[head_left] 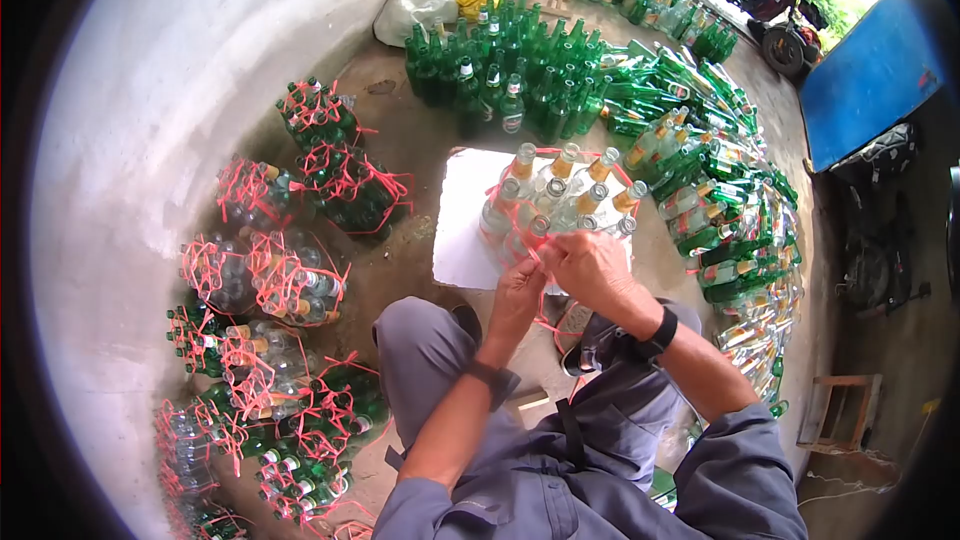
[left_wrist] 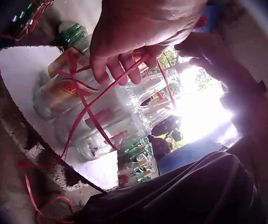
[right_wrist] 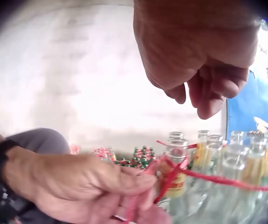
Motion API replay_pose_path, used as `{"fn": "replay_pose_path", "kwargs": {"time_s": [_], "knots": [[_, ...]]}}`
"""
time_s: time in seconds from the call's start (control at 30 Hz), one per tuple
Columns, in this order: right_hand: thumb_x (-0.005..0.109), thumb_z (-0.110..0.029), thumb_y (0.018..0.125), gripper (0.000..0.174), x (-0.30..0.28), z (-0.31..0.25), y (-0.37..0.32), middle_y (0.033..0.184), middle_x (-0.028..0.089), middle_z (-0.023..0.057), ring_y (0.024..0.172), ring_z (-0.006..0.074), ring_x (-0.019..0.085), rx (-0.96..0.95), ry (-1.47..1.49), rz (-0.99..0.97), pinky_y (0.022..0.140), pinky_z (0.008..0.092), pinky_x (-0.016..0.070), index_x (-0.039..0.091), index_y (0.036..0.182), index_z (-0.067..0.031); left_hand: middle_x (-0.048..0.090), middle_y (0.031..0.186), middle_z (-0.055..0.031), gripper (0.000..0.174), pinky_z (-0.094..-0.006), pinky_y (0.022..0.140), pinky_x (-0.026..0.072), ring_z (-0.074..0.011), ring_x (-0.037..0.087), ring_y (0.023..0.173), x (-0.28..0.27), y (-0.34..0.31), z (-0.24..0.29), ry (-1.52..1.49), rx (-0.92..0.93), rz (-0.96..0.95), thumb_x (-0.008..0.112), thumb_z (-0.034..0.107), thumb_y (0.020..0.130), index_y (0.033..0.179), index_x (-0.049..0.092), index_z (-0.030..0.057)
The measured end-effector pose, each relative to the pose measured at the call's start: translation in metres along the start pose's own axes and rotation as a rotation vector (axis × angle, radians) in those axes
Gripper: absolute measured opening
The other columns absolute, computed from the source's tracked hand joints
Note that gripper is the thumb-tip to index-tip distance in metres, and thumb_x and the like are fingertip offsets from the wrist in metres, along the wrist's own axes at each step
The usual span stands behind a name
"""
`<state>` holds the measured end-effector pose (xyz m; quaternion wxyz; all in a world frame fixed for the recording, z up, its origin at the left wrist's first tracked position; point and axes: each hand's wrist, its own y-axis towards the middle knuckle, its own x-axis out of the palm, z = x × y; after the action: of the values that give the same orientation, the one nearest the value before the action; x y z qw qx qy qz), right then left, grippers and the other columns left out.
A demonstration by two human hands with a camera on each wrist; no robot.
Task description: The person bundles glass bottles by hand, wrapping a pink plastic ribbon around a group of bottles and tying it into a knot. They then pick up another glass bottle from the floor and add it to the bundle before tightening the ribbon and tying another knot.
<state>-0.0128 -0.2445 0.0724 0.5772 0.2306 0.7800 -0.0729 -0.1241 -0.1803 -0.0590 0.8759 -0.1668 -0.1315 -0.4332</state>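
Note:
A bundle of clear glass bottles [head_left: 556, 190] stands upright on a white board [head_left: 462, 210], with red plastic string [right_wrist: 218, 178] running around the necks. At the near side of the bundle, my left hand [head_left: 518, 292] pinches the string between thumb and fingers. In the right wrist view the left hand [right_wrist: 92, 186] is beside the nearest bottle neck, where strands cross. My right hand [head_left: 590, 265] is just right of the left one, over the near bottles. Its fingers curl inward in the right wrist view, above the bottle tops; I cannot tell whether they hold string.
Tied bundles of bottles [head_left: 300, 280] line the left wall. Loose green bottles [head_left: 510, 60] stand beyond the board, and many more lie piled [head_left: 735, 210] on the right. A wooden frame [head_left: 840, 413] is at the lower right. Loose string [left_wrist: 29, 186] trails below the board.

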Motion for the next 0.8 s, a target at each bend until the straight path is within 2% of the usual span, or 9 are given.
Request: {"fn": "replay_pose_path", "kwargs": {"time_s": [0.07, 0.2, 0.27, 0.4, 0.47, 0.5, 0.6, 0.7, 0.8], "knots": [[0.063, -0.024, 0.086, 0.023, 0.017, 0.004, -0.005, 0.071, 0.066, 0.0188, 0.069, 0.0349, 0.068, 0.117, 0.122, -0.153, 0.063, 0.0443, 0.0539, 0.072, 0.079, -0.0037, 0.068, 0.095, 0.002, 0.019, -0.0234, 0.077, 0.0464, -0.0053, 0.058, 0.087, 0.009, -0.005, 0.009, -0.022, 0.186, -0.047, 0.059, 0.013, 0.1, 0.11, 0.067, -0.0006], [0.062, -0.023, 0.084, 0.025, 0.038, 0.013, -0.004, 0.077, 0.07, 0.0195, 0.076, 0.0387, 0.069, 0.274, 0.422, -0.214, 0.069, 0.0462, 0.0533, 0.073, 0.08, -0.0015, 0.07, 0.097, 0.0017, 0.018, -0.0242, 0.081, 0.048, -0.004, 0.059, 0.091, 0.008, -0.012, 0.005, 0.141, 0.218, -0.064, 0.06, 0.011, 0.099, 0.111, 0.069, 0.0006], [0.064, -0.022, 0.085, 0.026, 0.046, 0.019, -0.002, 0.068, 0.068, 0.0149, 0.06, 0.0174, 0.064, 0.34, 0.72, -0.172, 0.062, 0.0338, 0.0521, 0.072, 0.082, 0.0022, 0.071, 0.095, -0.0007, 0.02, -0.0254, 0.08, 0.0493, -0.0051, 0.06, 0.09, 0.012, -0.017, 0.007, 0.187, 0.119, -0.118, 0.061, 0.011, 0.098, 0.113, 0.07, 0.0004], [0.064, -0.019, 0.088, 0.026, 0.064, 0.023, -0.01, 0.065, 0.066, 0.0082, 0.06, 0.011, 0.059, 0.293, 0.797, -0.02, 0.06, 0.031, 0.0508, 0.071, 0.082, 0.0052, 0.073, 0.096, -0.0042, 0.024, -0.0258, 0.077, 0.0498, -0.0047, 0.06, 0.091, 0.009, -0.03, 0.04, 0.387, -0.019, -0.153, 0.065, 0.011, 0.095, 0.116, 0.07, 0.0001], [0.058, -0.023, 0.09, 0.03, 0.069, 0.026, -0.014, 0.071, 0.068, 0.0201, 0.07, 0.0315, 0.068, 0.364, 0.808, -0.036, 0.07, 0.0411, 0.0528, 0.071, 0.085, 0.0047, 0.073, 0.093, -0.0077, 0.021, -0.0299, 0.074, 0.051, -0.0112, 0.065, 0.086, 0.007, -0.036, 0.05, 0.557, 0.113, 0.073, 0.069, 0.01, 0.092, 0.109, 0.07, -0.0008], [0.058, -0.023, 0.09, 0.03, 0.073, 0.028, -0.014, 0.071, 0.068, 0.0201, 0.07, 0.0315, 0.068, 0.368, 0.819, -0.031, 0.07, 0.0411, 0.0528, 0.071, 0.085, 0.0047, 0.073, 0.093, -0.0077, 0.021, -0.0299, 0.074, 0.051, -0.0112, 0.065, 0.086, 0.007, -0.037, 0.057, 0.568, 0.111, 0.069, 0.069, 0.01, 0.092, 0.109, 0.07, -0.0008], [0.058, -0.021, 0.091, 0.029, 0.075, 0.026, -0.017, 0.074, 0.069, 0.0196, 0.072, 0.032, 0.069, 0.429, 0.942, -0.087, 0.069, 0.0408, 0.0522, 0.07, 0.091, 0.0049, 0.067, 0.088, -0.0133, 0.01, -0.0405, 0.08, 0.0514, -0.0336, 0.062, 0.085, 0.011, -0.029, 0.084, 0.985, 0.576, 0.261, 0.068, 0.008, 0.086, 0.093, 0.067, 0.0006], [0.057, -0.019, 0.092, 0.027, 0.058, 0.011, -0.019, 0.073, 0.068, 0.0172, 0.071, 0.0254, 0.067, 0.434, 1.106, -0.019, 0.067, 0.0388, 0.051, 0.069, 0.092, 0.0055, 0.068, 0.096, -0.0139, 0.014, -0.0407, 0.085, 0.0508, -0.0327, 0.062, 0.095, 0.023, -0.014, 0.11, 1.069, 0.748, 0.159, 0.067, 0.006, 0.085, 0.097, 0.068, 0.0007], [0.054, -0.018, 0.093, 0.028, 0.069, 0.017, -0.019, 0.068, 0.063, 0.0114, 0.067, 0.0131, 0.054, 0.435, 1.145, 0.081, 0.062, 0.0359, 0.0486, 0.067, 0.09, 0.0068, 0.067, 0.102, -0.0159, 0.014, -0.0434, 0.094, 0.0473, -0.0353, 0.061, 0.104, 0.026, 0.015, 0.113, 1.176, 0.822, -0.012, 0.064, 0.007, 0.086, 0.098, 0.067, 0.0]]}}
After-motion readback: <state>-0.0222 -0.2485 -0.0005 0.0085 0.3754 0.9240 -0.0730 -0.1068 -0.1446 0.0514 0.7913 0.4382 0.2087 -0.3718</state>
